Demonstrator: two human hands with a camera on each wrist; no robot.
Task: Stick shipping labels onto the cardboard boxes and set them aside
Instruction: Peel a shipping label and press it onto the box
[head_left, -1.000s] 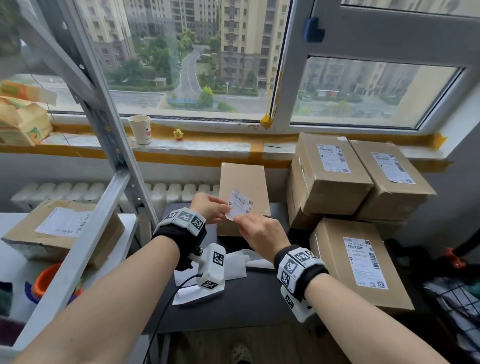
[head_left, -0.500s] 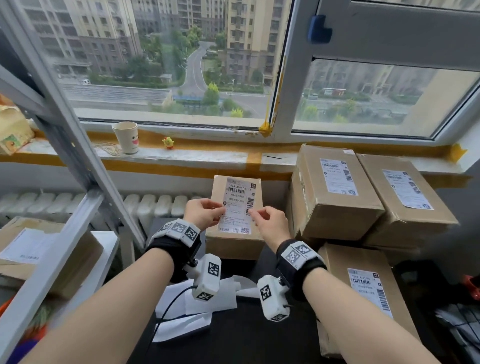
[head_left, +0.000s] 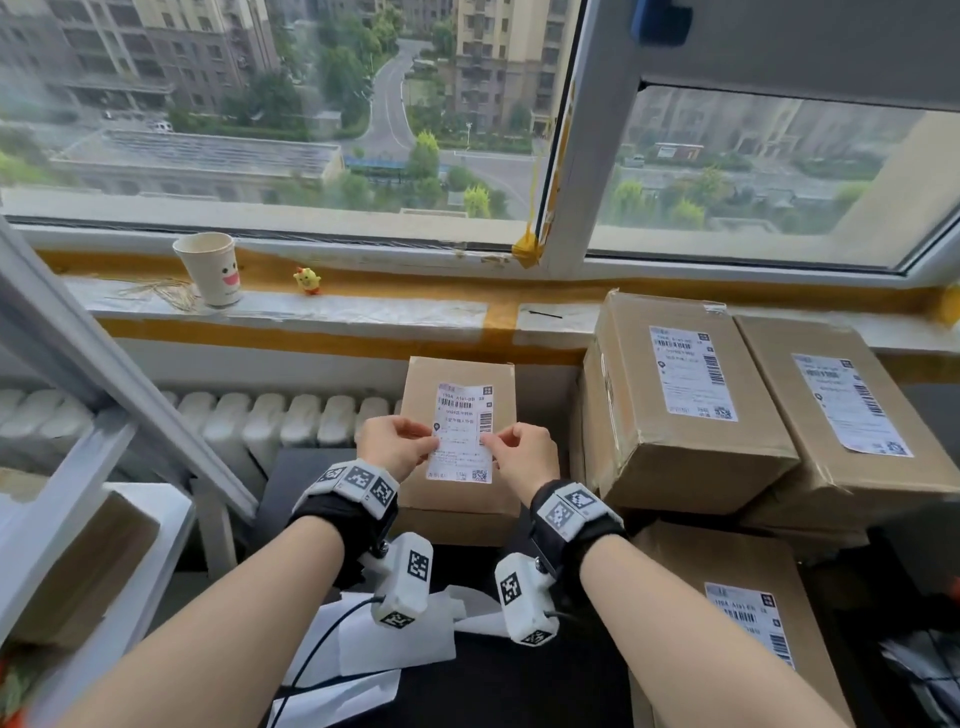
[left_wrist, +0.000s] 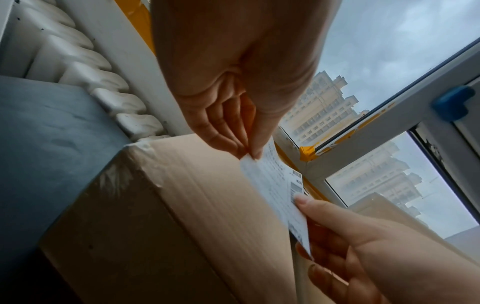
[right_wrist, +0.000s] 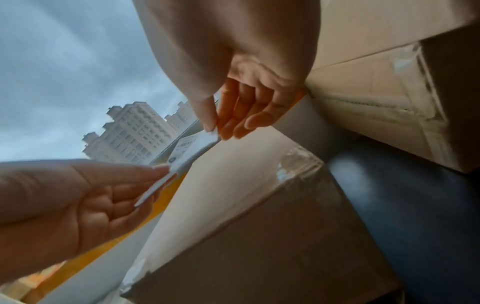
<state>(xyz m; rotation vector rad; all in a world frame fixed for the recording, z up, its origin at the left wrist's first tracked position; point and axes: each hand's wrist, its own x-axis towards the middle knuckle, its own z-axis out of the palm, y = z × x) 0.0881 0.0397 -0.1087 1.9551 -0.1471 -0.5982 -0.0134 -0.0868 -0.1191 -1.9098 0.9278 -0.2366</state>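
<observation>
Head view: unlabelled cardboard box (head_left: 460, 447) standing on the dark bench (head_left: 519, 691), below the windowsill. Shipping label (head_left: 461, 434) held flat over the box top, printed side up, stretched between both hands. Left hand (head_left: 393, 448) pinching the label's left edge, right hand (head_left: 522, 457) pinching its right edge, both at about mid-height; probably so held to keep the sheet taut and square to the box for a wrinkle-free press. Just right of the box, three labelled boxes (head_left: 685, 405) stacked together, seemingly the finished pile. In front of the box, loose white backing paper (head_left: 395, 642) lying on the bench. On the sill left of the box, a paper cup (head_left: 210, 267) and a small yellow chick toy (head_left: 307, 280).

Left wrist view: thumb and fingers (left_wrist: 226, 133) of the left hand closed tight on the label's near corner, other fingers tucked behind. Label seen nearly edge-on, lifted clear of the box top on the near side; whether the far end touches cannot be told. Right hand's thumb on the printed face, fingers beneath.

Right wrist view: right thumb and fingers (right_wrist: 231, 119) nipping the label's edge, remaining fingers loosely extended. Label angled above the box top, apparently not yet pressed down. Judged step: aligning before sticking.
</observation>
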